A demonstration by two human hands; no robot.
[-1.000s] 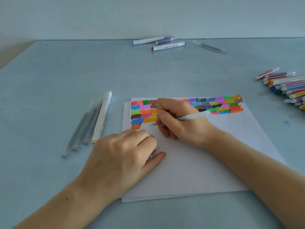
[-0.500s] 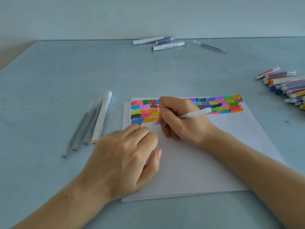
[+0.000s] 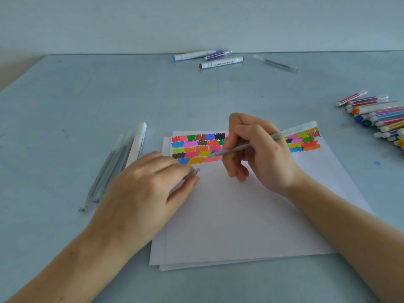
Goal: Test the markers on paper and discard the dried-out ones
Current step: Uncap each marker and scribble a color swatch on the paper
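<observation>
Two hands at work: right hand (image 3: pixel 260 154) fingers pinch a slim translucent pen (image 3: pixel 262 141), tip at the scribbled colour swatches (image 3: pixel 196 147) on smooth white paper (image 3: pixel 251 215). Left hand (image 3: pixel 142 193) grips a clear cap (image 3: pixel 193 173), resting on the paper's left edge.

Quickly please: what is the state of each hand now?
Left hand: closed on a small grey cap, resting on the white paper.
Right hand: closed, holding a translucent grey pen.

My left hand (image 3: pixel 144 189) hides most of a small clear cap (image 3: pixel 193 173). My right hand (image 3: pixel 258 154) covers the middle colour swatches. The striped marker pile (image 3: pixel 380 121) runs off the right edge; its labels are unreadable.
</observation>
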